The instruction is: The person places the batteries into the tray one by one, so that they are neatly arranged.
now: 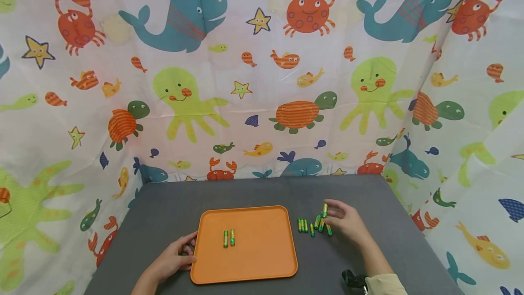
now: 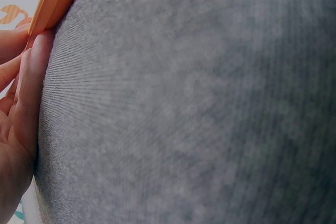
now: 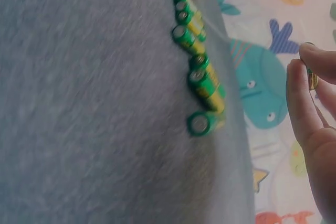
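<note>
In the head view my right hand [image 1: 348,223] pinches a green and yellow battery [image 1: 324,210] between thumb and fingertips, raised above the loose batteries. The right wrist view shows a small part of that battery [image 3: 313,80] between the fingers; the rest is hidden. Below lie several similar batteries [image 3: 207,90] on the grey table. At the left edge of an orange tray [image 1: 245,270], my left hand [image 1: 173,256] grips the rim; the left wrist view shows its fingers at the tray's edge [image 2: 55,1]. Two batteries [image 1: 225,239] stand or lie side by side on the tray.
The grey table [image 1: 254,192] carries the tray at its middle and the loose batteries to the right of it. A dark strap-like item [image 1: 353,279] is at my right wrist. A sea-animal curtain [image 1: 254,140] encloses the table's back and sides.
</note>
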`<act>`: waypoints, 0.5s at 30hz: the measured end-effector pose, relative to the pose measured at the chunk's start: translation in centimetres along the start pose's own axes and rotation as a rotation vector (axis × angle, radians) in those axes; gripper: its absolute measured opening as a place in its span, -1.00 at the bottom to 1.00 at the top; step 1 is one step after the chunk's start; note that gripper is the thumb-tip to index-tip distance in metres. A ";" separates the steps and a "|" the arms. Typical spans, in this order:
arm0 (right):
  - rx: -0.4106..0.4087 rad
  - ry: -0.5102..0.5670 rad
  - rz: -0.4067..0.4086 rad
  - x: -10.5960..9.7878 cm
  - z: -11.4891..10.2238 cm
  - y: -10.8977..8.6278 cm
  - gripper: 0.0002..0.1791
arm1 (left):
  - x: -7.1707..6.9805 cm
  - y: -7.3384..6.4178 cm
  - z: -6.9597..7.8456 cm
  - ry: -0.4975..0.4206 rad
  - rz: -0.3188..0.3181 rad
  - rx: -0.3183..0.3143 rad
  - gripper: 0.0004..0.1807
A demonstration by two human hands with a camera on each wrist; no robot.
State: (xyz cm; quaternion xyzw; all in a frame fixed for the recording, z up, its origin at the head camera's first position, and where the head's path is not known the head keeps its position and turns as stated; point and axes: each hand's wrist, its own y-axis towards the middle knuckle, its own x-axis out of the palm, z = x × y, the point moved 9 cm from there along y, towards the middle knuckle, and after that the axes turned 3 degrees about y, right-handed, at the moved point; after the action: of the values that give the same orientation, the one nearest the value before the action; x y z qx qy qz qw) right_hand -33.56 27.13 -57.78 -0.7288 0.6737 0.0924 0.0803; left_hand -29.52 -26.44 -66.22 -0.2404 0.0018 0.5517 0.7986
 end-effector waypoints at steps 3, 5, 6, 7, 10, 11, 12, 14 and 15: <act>-0.009 0.005 -0.009 0.3 -0.7 -0.1 -0.34 | 0.0 0.0 0.2 -0.002 0.004 0.003 -0.07; -0.016 0.004 -0.010 0.6 -1.2 0.0 -0.35 | 0.0 -0.1 0.4 -0.001 0.007 0.004 -0.07; -0.018 0.004 -0.015 0.8 -1.4 0.0 -0.34 | 0.0 -0.1 0.4 -0.001 0.007 0.005 -0.07; -0.019 0.005 -0.019 1.0 -1.6 0.0 -0.34 | 0.0 -0.2 0.5 0.000 0.007 0.006 -0.07; -0.024 -0.004 -0.025 1.7 -2.3 0.1 -0.34 | 0.1 -0.3 0.5 0.003 0.010 0.003 -0.07; -0.022 -0.004 -0.024 1.9 -2.5 0.1 -0.35 | 0.1 -0.4 0.5 0.004 0.010 0.002 -0.07; -0.021 -0.002 -0.023 2.2 -2.7 0.2 -0.35 | 0.1 -0.4 0.6 0.005 0.010 0.002 -0.07; -0.024 -0.003 -0.032 2.8 -3.0 0.2 -0.36 | 0.1 -0.5 0.6 0.008 0.011 0.003 -0.07; -0.026 0.002 -0.037 3.1 -3.2 0.3 -0.37 | 0.1 -0.5 0.6 0.010 0.012 0.004 -0.07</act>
State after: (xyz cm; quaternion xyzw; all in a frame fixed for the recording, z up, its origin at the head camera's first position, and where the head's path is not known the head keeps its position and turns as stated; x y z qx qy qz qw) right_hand -33.52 23.35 -55.46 -0.7421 0.6591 0.0988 0.0717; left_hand -29.24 -26.26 -65.49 -0.2414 0.0080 0.5552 0.7959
